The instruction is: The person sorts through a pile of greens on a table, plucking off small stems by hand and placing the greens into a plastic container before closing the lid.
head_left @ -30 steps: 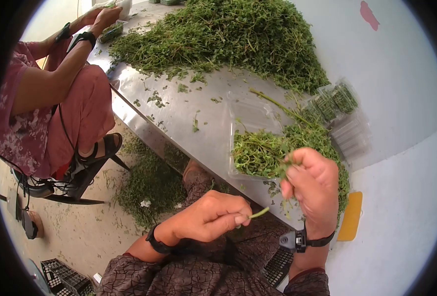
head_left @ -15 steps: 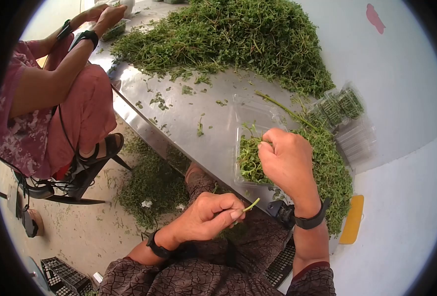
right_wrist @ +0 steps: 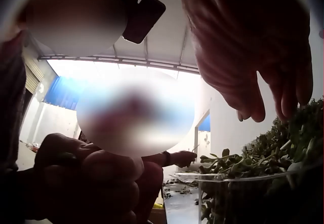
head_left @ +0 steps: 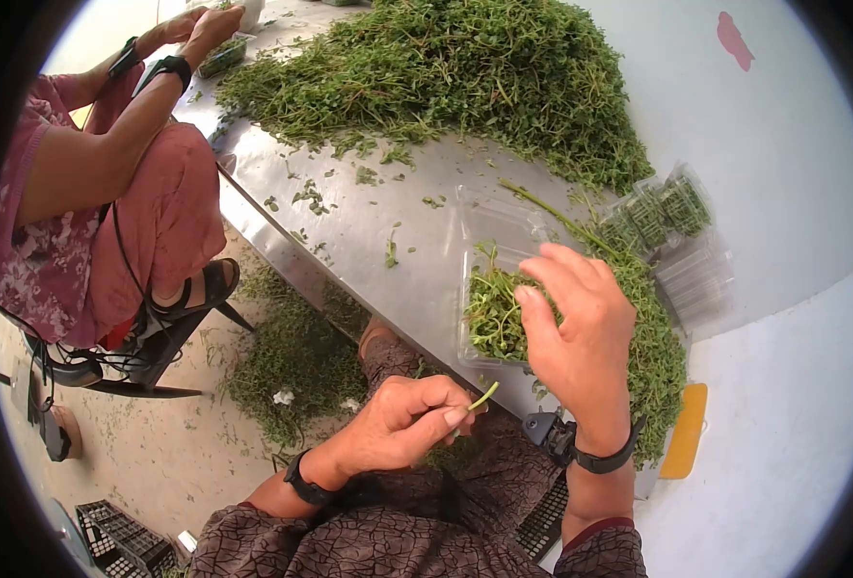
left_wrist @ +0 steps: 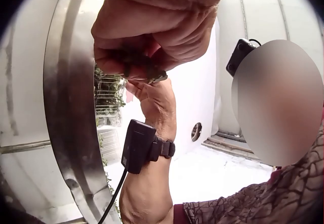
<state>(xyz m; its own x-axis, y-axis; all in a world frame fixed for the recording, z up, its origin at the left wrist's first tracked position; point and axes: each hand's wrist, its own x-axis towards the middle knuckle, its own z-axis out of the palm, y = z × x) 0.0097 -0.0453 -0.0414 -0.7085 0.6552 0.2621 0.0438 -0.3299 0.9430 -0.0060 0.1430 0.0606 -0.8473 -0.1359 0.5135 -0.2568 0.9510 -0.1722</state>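
My left hand (head_left: 412,419) is low in front of my lap, pinching a short green stem (head_left: 484,395) between thumb and forefinger. In the left wrist view a bit of dark greenery (left_wrist: 144,67) shows inside its curled fingers. Above and to the right, my right hand (head_left: 581,332) is held over a clear plastic box (head_left: 467,337), fingers extended and thumb apart. Leafy green sprigs (head_left: 494,308) fill the box; the hand covers its right side in the head view. From the right wrist, the fingertips (right_wrist: 258,113) hang above the box's rim, beside the leaves.
A large heap of greens (head_left: 465,77) covers the back of the metal table (head_left: 369,250). More loose greens (head_left: 653,337) lie right of the box, near packed clear boxes (head_left: 663,204) by the wall. Another person (head_left: 128,183) sits at the left. Cut greens (head_left: 292,366) litter the floor.
My right hand has carried a small sprig from the right to the box, let go of it there, and spread its fingers. My left hand keeps its stem, moved slightly.
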